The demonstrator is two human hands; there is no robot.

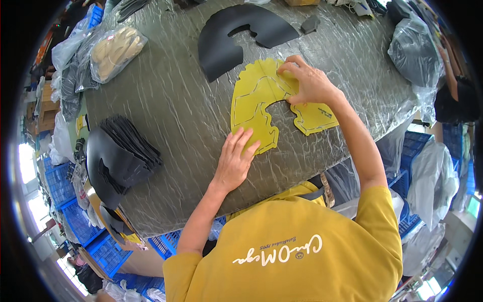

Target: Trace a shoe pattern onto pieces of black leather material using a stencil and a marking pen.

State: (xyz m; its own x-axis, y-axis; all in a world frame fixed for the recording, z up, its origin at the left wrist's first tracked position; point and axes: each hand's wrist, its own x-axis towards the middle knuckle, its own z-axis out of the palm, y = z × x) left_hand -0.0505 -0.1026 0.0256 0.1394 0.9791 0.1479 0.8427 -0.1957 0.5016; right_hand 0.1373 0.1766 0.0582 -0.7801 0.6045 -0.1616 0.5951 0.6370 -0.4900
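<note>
A yellow curved template (246, 103) with slots and dashed outlines lies on the plastic-covered table (181, 110). My left hand (234, 158) rests on its lower left end, fingers stretched out flat. Across the upper right of the arch, my right hand (314, 83) grips the template, thumb at the inner edge and fingers near the outer edge. Whether anything lies under the template cannot be seen. Just beyond it is a black curved piece (219, 48) of similar shape, lying flat and apart from both hands.
A fanned stack of black pieces (128, 151) sits at the table's left. Farther back are a clear bag of beige pieces (118, 53) and a small dark scrap (310, 24). A plastic-wrapped bundle (415, 50) stands at the right edge. Blue crates (108, 254) are below left.
</note>
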